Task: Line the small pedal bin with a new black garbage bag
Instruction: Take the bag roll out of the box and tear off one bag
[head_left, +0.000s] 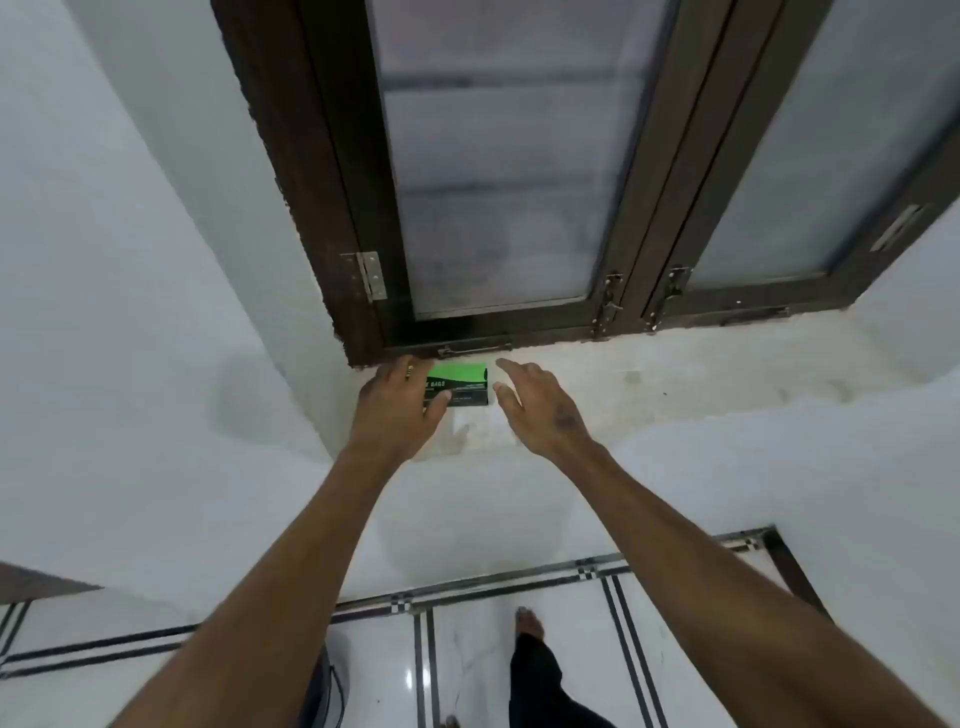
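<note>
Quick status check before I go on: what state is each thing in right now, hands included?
Garbage bag box: closed as far as visible, lying flat on the window sill.
Left hand: on the box's left end, fingers curled over it.
Right hand: open, empty, just right of the box.
Window: both panes shut; latch position unclear.

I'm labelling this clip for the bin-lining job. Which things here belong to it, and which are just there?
Belongs to the job:
- green and black bag box on the sill
- left hand, touching the box
- right hand, open beside it

Just there:
- window frame
- window latch
- sill
- tiled floor
</note>
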